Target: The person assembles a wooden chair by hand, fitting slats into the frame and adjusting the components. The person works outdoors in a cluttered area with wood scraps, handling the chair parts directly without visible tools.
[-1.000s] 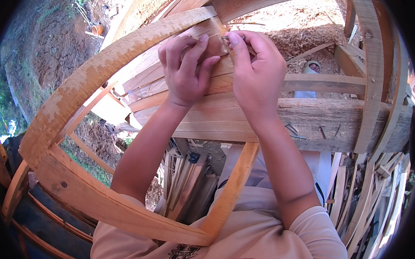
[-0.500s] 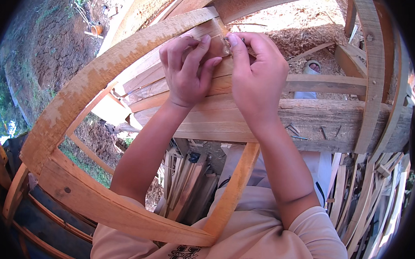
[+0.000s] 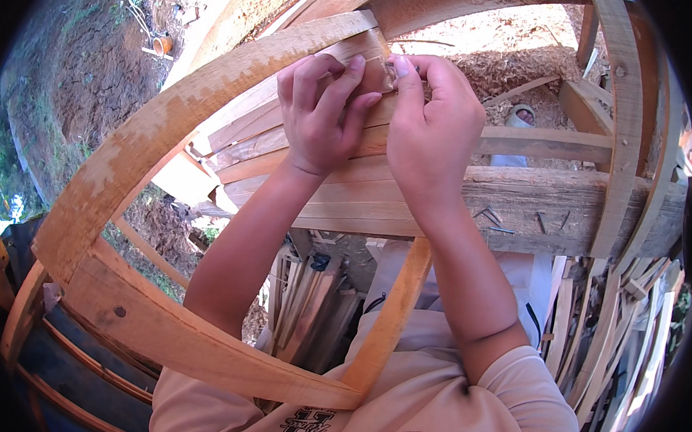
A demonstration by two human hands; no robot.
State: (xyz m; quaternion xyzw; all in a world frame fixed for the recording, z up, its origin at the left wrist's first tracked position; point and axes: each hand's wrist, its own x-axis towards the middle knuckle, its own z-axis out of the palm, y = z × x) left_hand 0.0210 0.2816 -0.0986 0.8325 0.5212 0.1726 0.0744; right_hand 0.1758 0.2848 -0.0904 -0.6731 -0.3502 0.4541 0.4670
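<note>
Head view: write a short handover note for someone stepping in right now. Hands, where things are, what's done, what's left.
Left hand: fingers curled on the upper end of a thin slat.
Right hand: pinching a small clear piece against the same spot.
The slat lies on the curved wooden frame, above the flat boards.
Done: slat in place on the frame.
Left: whatever fixes it. No fastener is visible under the fingers.
</note>
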